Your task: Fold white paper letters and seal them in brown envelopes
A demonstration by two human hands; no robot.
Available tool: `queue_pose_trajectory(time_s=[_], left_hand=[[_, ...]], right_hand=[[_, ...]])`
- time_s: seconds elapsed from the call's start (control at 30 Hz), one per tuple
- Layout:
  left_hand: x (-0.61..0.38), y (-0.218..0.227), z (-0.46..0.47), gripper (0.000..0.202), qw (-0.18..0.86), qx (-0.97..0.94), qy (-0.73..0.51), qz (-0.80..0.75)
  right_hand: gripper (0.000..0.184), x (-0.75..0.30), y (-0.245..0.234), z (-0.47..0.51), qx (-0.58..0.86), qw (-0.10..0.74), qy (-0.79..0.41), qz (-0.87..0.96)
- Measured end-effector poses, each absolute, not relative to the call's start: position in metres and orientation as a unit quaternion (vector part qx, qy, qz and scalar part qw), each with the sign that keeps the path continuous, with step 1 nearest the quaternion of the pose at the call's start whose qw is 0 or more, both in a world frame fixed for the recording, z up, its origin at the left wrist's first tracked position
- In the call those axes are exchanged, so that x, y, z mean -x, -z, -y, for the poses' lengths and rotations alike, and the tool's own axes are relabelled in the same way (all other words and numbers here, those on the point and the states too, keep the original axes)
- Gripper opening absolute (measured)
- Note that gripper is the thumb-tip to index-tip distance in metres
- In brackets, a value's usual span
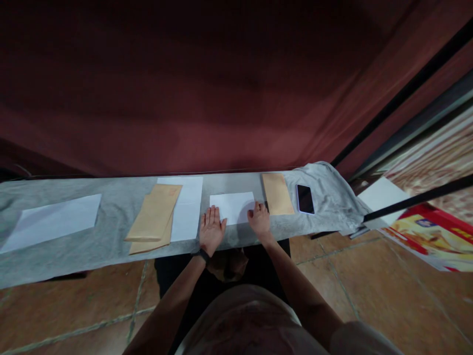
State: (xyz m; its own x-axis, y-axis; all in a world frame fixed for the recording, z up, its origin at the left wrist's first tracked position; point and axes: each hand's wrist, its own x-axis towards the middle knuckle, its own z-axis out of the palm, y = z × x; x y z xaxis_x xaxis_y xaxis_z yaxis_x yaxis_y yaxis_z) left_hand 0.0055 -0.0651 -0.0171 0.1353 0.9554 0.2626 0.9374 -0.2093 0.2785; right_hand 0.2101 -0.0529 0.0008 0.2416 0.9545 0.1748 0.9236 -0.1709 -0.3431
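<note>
Left hand (pixel 212 230) flat, right hand (pixel 260 221) curled, grip unclear, apart on seemingly folded white paper (pixel 235 207); lower-left white sheet (pixel 55 220) lies unfolded.

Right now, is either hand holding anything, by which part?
The left hand lies flat over a corner of the middle white sheet, gripping nothing; whether the right hand pinches the sheet's right edge cannot be told.

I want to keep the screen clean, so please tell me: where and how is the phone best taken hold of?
Probably by its long side edges, from above: the phone is narrow and lies flat, face up, on the grey cloth, slightly apart from the brown envelope.
</note>
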Motion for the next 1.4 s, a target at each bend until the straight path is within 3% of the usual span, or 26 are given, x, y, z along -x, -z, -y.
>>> queue_pose_trajectory(time_s=[0.33,0.57,0.7,0.9,1.0,1.13,1.27,1.4], left_hand=[[-0.004,0.012,0.076,0.062,0.052,-0.745,-0.215,-0.629],[0.006,-0.002,0.070,0.059,0.176,-0.642,-0.402,-0.628],[0.019,-0.017,0.067,0.055,0.226,-0.536,-0.520,-0.626],[0.053,-0.021,0.078,0.049,0.328,-0.516,-0.537,-0.582],[0.068,-0.012,0.093,0.041,0.392,-0.582,-0.454,-0.549],[0.074,-0.005,0.110,0.044,0.364,-0.689,-0.362,-0.512],[0.064,-0.006,0.108,0.042,0.339,-0.726,-0.331,-0.498],[0.047,-0.007,0.088,0.049,0.328,-0.654,-0.354,-0.583]], right_hand=[[0.016,-0.222,-0.019,0.032,0.727,0.336,-0.219,0.557],[0.033,-0.219,-0.096,0.034,0.596,0.452,-0.214,0.628],[0.033,-0.203,-0.117,0.066,0.509,0.347,-0.181,0.766],[0.021,-0.195,-0.061,0.118,0.419,0.203,-0.112,0.878],[0.021,-0.201,-0.044,0.132,0.411,0.191,-0.117,0.884],[0.024,-0.207,-0.044,0.133,0.434,0.184,-0.161,0.867],[0.029,-0.208,-0.049,0.108,0.481,0.203,-0.193,0.831],[0.041,-0.203,-0.044,0.073,0.558,0.251,-0.191,0.768]])
